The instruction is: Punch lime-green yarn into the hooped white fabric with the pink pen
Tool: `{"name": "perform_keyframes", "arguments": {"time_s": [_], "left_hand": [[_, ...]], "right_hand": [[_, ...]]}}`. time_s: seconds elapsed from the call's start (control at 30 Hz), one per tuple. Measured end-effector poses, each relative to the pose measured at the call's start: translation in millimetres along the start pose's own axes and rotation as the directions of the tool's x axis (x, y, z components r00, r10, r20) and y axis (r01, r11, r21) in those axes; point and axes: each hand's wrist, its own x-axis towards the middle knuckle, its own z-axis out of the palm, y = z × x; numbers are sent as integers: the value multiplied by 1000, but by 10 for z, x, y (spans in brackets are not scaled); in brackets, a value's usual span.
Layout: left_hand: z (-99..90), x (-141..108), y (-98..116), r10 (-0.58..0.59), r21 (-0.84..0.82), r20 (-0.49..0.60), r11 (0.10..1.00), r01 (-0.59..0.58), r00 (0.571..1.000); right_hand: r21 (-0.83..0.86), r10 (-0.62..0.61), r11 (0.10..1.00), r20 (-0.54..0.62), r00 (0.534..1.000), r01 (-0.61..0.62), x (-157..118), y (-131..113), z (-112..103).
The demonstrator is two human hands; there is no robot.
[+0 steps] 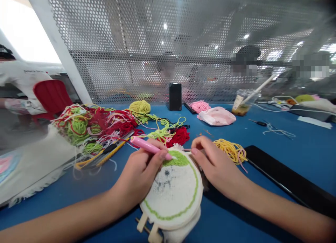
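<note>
A round embroidery hoop (181, 197) with white cloth is tilted in front of me at the centre. Green loops fill a patch near its top, a green line follows its edge, and dark marks show on the cloth. My left hand (141, 169) is closed around a pink punch needle pen (147, 145), whose tip meets the green patch. At the hoop's upper right edge, my right hand (212, 162) has thumb and forefinger pinched together by a thin pinkish strand; whether they grip it or the hoop's rim is too small to tell.
Tangled red and green yarn (94, 125) lies left of the hoop, beside scissors. Yellow yarn (231, 150) and a long black object (283, 176) are at the right. Behind stand a phone (175, 97) and a plastic cup (242, 102). A person sits at far left.
</note>
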Motion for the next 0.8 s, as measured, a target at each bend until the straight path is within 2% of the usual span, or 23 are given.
{"name": "perform_keyframes", "arguments": {"time_s": [0.07, 0.1, 0.17, 0.23, 0.3, 0.4, 0.5, 0.63, 0.8], "left_hand": [[-8, -1, -16, -27, -7, -39, 1000, 27, 999], [-8, -3, -20, -33, -4, -40, 999, 33, 999], [-5, -8, -20, -37, 0, -33, 999, 37, 999], [1, -11, -14, -50, -13, -22, 999, 50, 998], [5, -10, -6, -71, -37, 1, 997, 71, 997], [2, -3, 3, -86, -70, 12, 994, 87, 996], [-4, 13, 8, -117, -144, -23, 983, 113, 993], [-13, 44, 11, -186, -259, -75, 952, 161, 980], [-32, 68, 31, -226, -304, -121, 935, 181, 967]], "right_hand": [[-105, -47, 994, -120, 992, 34, 9, 36, -26], [-153, -69, 987, -116, 991, 51, 5, 45, -28], [-184, -77, 980, 7, 997, 77, -20, 42, -9], [-146, -55, 986, 138, 989, 75, -56, 15, 29], [-89, -25, 995, 191, 981, 43, -88, -17, 66], [-10, 38, 999, 218, 975, -37, -107, -42, 99], [23, 85, 995, 217, 972, -92, -100, -35, 107], [39, 88, 994, 215, 973, -98, -92, -16, 106], [43, 91, 994, 212, 973, -102, -92, -10, 107]]}}
